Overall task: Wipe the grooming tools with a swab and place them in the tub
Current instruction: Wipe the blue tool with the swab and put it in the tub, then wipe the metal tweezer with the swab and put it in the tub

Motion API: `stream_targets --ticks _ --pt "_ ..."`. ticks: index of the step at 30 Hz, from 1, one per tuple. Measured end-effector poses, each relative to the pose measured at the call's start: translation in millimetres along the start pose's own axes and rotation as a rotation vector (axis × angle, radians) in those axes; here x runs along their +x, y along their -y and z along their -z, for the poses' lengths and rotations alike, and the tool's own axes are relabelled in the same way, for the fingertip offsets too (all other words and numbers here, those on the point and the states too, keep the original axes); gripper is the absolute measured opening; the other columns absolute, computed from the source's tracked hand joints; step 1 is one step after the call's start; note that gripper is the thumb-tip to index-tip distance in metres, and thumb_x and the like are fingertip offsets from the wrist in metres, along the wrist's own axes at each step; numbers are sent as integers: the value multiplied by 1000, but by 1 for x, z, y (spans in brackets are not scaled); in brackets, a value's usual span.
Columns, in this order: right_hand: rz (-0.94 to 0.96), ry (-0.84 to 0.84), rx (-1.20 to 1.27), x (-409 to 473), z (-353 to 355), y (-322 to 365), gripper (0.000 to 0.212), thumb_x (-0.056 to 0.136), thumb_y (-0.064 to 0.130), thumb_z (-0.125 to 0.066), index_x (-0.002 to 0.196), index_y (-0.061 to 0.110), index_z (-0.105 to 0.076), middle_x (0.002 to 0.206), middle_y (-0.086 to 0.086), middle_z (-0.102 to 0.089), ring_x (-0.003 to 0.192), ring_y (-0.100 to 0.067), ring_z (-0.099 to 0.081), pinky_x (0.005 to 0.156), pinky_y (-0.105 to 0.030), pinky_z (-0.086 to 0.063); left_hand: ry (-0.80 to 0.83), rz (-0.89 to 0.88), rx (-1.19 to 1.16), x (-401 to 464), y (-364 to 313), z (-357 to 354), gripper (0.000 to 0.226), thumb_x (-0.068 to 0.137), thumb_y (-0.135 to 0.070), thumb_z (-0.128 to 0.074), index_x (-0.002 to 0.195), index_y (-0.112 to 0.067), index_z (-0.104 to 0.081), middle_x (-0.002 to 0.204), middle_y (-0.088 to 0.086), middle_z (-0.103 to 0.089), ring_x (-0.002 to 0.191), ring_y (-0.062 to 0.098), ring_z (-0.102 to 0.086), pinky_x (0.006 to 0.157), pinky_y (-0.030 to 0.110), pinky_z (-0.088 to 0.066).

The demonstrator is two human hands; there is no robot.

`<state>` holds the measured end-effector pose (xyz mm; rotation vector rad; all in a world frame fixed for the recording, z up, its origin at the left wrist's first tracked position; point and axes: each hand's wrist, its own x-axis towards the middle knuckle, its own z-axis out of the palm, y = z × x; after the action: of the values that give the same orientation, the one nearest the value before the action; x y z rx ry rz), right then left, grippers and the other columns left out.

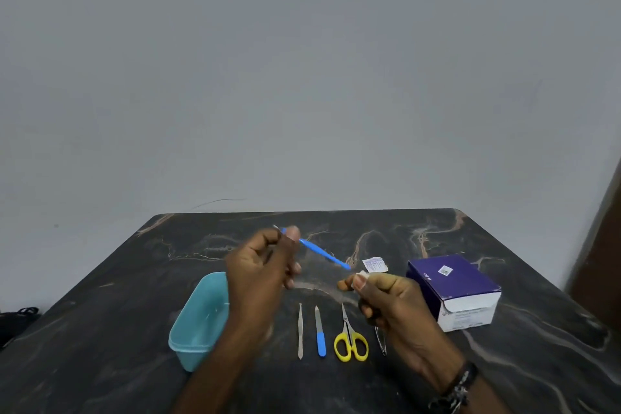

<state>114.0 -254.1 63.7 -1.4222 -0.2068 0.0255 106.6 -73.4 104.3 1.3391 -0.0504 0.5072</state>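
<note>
My left hand (pixel 260 270) pinches a thin blue-handled tool (pixel 321 252) near its metal tip and holds it above the table, its handle slanting down to the right. My right hand (pixel 386 299) pinches a small white swab (pixel 361 276) just below the blue handle's end. A light blue tub (pixel 198 323) stands at the left, partly behind my left forearm. On the table in a row lie tweezers (pixel 300 331), a blue-handled nail file (pixel 320 333), yellow scissors (pixel 350 338) and a nail clipper (pixel 381 343), the last partly hidden by my right hand.
A purple and white box (pixel 457 289) sits at the right. A torn white swab wrapper (pixel 375 264) lies beside it. The dark marble table (pixel 504 363) ends at a grey wall behind. A dark object (pixel 15 321) lies off the table at far left.
</note>
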Motion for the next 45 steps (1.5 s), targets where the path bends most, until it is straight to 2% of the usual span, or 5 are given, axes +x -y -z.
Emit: stream_targets --ticks 10,17,28,39,45 --pt "-1 -113 4 3 7 1 23 88 16 -62 90 -3 -74 59 4 -66 50 -6 -42 42 -11 -34 209 -105 1216 76 -62 76 41 83 -29 -72 51 -7 -59 78 15 -58 96 28 -50 95 40 -38" --pt "-7 -123 -7 2 3 0 23 89 14 -61 90 -6 -73 61 4 -68 51 -8 -41 43 -12 -35 373 108 1775 80 -28 63 35 78 -48 -70 86 -16 -61 130 14 -56 144 48 6 110 54 -29" --pt "-49 -125 -15 5 4 -4 21 88 15 -64 85 -2 -75 62 0 -69 49 -6 -45 46 -15 -37 514 141 1916 68 15 53 33 85 -25 -63 117 -16 -61 161 18 0 137 48 32 109 73 4" --pt "-40 -90 -25 5 2 -7 21 88 17 -64 84 1 -76 87 -11 -76 54 -7 -48 53 -18 -41 307 -82 1845 35 -8 39 11 93 -31 -56 85 -22 -56 158 23 10 134 48 35 116 58 4" --pt "-47 -104 -42 7 2 -9 20 91 18 -61 88 2 -73 89 -9 -77 53 -7 -50 51 -18 -42 325 -144 1452 -19 -6 1 9 94 -20 -56 99 -20 -63 117 4 -61 108 22 -58 84 28 -48"
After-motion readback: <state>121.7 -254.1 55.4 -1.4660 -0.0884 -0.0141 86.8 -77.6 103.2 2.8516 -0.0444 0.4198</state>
